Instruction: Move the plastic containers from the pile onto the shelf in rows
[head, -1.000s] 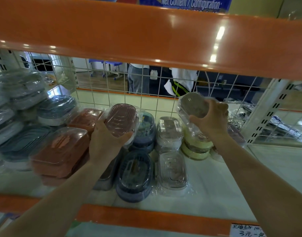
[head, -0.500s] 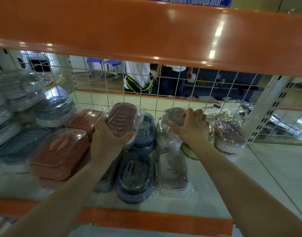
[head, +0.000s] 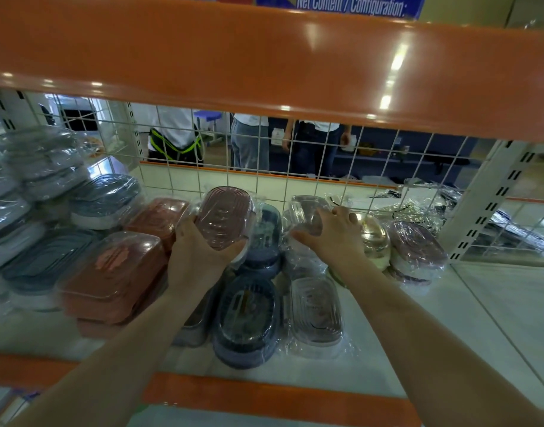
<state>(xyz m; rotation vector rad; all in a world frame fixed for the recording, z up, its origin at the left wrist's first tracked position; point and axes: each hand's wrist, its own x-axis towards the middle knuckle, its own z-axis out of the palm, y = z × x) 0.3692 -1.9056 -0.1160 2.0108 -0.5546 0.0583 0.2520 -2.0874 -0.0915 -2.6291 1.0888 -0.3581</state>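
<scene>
My left hand (head: 199, 257) grips a pink oval container (head: 226, 221) wrapped in clear film, held tilted above the dark blue containers (head: 264, 238) on the shelf (head: 495, 306). My right hand (head: 329, 234) grips a greyish wrapped container (head: 304, 211) sitting on top of a stack at the back of the middle row. In front lie a dark blue oval container (head: 247, 318) and a clear one (head: 315, 312). A yellow container (head: 374, 238) and a pink one (head: 415, 248) stand to the right.
Orange rectangular containers (head: 113, 272) and stacks of grey-blue ones (head: 42, 263) fill the shelf's left side. A wire mesh back (head: 295, 167) closes the rear, with people standing behind it. An orange beam (head: 264, 57) runs overhead; the front lip (head: 280, 396) is orange too.
My right hand carried the greyish container down and leftward from above the yellow stack onto the middle stack. My left hand with the pink container has barely moved.
</scene>
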